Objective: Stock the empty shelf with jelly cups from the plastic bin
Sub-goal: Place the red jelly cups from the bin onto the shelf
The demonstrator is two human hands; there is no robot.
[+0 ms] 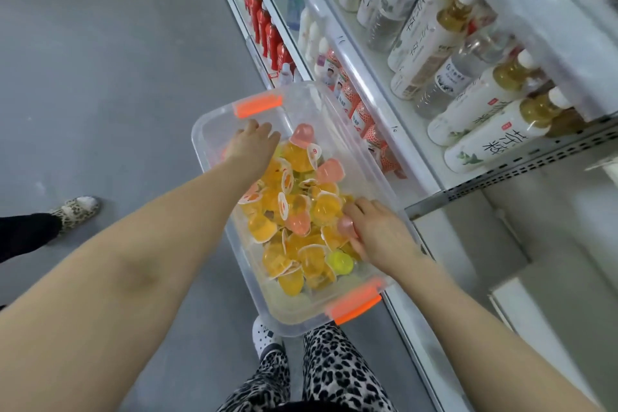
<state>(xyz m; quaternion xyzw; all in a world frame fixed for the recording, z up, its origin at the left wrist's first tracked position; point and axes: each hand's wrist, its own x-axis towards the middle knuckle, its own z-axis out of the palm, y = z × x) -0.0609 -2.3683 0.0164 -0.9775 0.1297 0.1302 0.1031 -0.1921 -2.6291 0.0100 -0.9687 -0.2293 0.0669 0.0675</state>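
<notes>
A clear plastic bin (337, 110) with orange handles stands on the floor against the shelving, piled with orange, pink and yellow-green jelly cups (301, 211). My left hand (252, 147) reaches into the bin's far end, palm down, fingers bent over the pile. What lies under that palm is hidden. At the pile's near right side, my right hand (378, 231) has its fingers curled round a pink jelly cup (347, 227). The empty shelf (501, 231) opens just right of the bin, below a perforated grey edge.
Rows of tea and water bottles (468, 77) fill the shelf above the empty one. Red bottles (264, 23) and packaged goods line the lower shelves further along. Another person's slippered foot (75, 211) stands on the grey floor at left. My own legs (334, 375) are right behind the bin.
</notes>
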